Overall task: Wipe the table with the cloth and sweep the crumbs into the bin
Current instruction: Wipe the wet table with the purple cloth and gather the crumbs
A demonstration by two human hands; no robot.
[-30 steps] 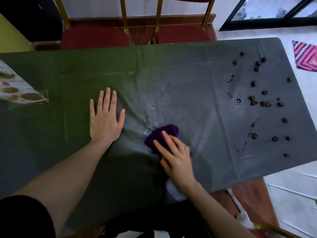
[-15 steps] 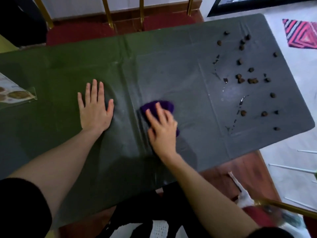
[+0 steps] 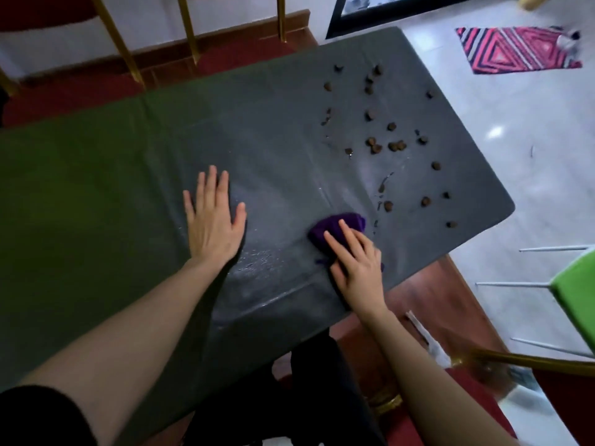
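A dark green cover lies over the table. My right hand presses a bunched purple cloth flat onto it near the front edge, fingers straight on top of the cloth. My left hand rests palm down on the cover, fingers spread, a little to the left of the cloth. Several brown crumbs are scattered over the right end of the table, the nearest ones just right of the cloth. Wet streaks shine between my hands. No bin is in view.
Two red chairs with gold frames stand behind the table. A green chair with white legs is on the right, and a pink patterned mat lies on the white floor. A gold chair leg crosses at lower right.
My right hand has slid the cloth to the right, toward the crumbs. My left hand stays flat on the cover. The camera has tilted, so the table now looks slanted.
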